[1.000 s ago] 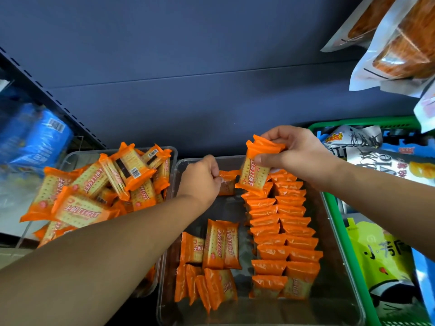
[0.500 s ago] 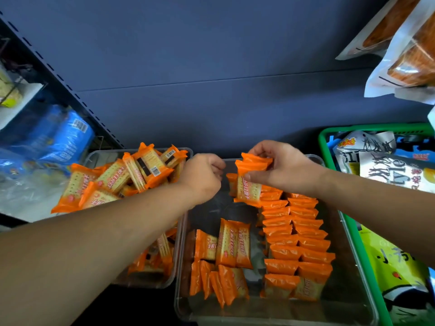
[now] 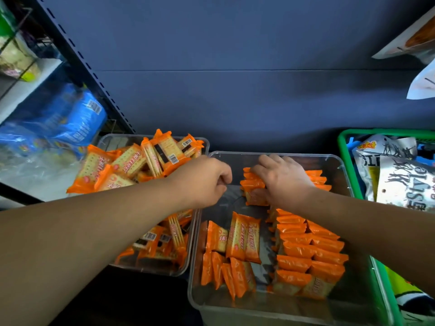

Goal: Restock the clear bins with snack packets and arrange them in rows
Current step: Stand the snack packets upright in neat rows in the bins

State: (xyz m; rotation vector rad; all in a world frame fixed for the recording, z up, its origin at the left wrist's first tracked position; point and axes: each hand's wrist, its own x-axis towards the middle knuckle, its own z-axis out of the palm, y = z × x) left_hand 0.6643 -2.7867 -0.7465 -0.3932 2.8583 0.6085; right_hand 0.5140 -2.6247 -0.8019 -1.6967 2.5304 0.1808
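Note:
Two clear bins sit side by side on the shelf. The left bin (image 3: pixel 110 138) is heaped with orange cracker packets (image 3: pixel 128 164). In the right bin (image 3: pixel 259 308), neat rows of orange packets (image 3: pixel 306 255) run along its right side, and loose packets (image 3: pixel 244 238) lie at its front left. My right hand (image 3: pixel 284 182) grips a small stack of packets (image 3: pixel 253 187) standing at the back middle of the right bin. Over the gap between the bins, my left hand (image 3: pixel 208 182) is curled into a fist, and I see nothing in it.
A green basket (image 3: pixel 343 147) with large snack bags (image 3: pixel 400 180) stands right of the bins. Blue packs (image 3: pixel 70 118) lie on the neighbouring shelf at left, behind a slotted upright. Bags (image 3: pixel 414 36) hang at upper right. A dark blue panel backs the shelf.
My right hand has lowered its stack of packets from above the bin down to the bin's back middle. My left hand has stayed curled near the bins' shared edge.

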